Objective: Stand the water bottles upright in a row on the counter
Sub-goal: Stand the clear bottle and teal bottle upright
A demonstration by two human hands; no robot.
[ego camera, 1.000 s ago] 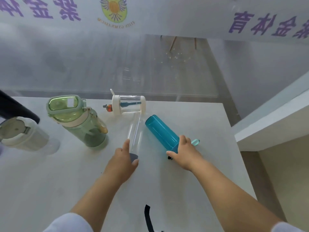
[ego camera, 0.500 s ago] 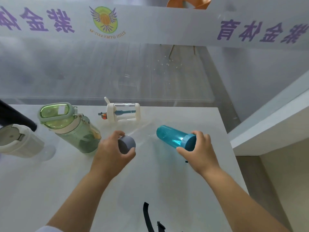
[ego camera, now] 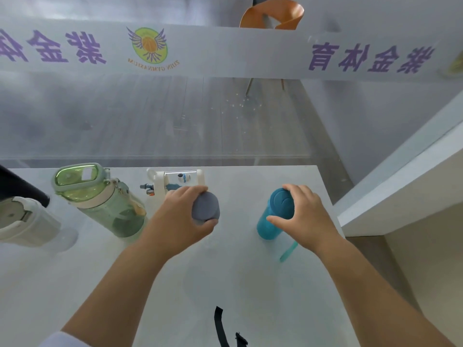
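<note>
My left hand (ego camera: pixel 180 221) grips the grey cap of a clear bottle (ego camera: pixel 206 208), held upright on the white counter (ego camera: pixel 100 284); its clear body is hidden under the hand. My right hand (ego camera: pixel 304 216) holds the lid of a teal bottle (ego camera: pixel 271 216), which stands upright, its teal strap hanging beside it. A green bottle (ego camera: pixel 100 199) stands upright at the left. Further left, a white-lidded bottle (ego camera: pixel 25 221) is also upright. Behind my left hand, a small clear bottle with white ends (ego camera: pixel 179 180) lies on its side.
A glass wall with a printed banner (ego camera: pixel 225 51) rises right behind the counter's far edge. A white ledge (ego camera: pixel 400 186) runs along the right side. A black object (ego camera: pixel 17 186) juts in at the far left. A black strap (ego camera: pixel 220 326) hangs near me.
Both hands have tipped their bottles up from lying on the counter to standing upright. The view has tilted upward.
</note>
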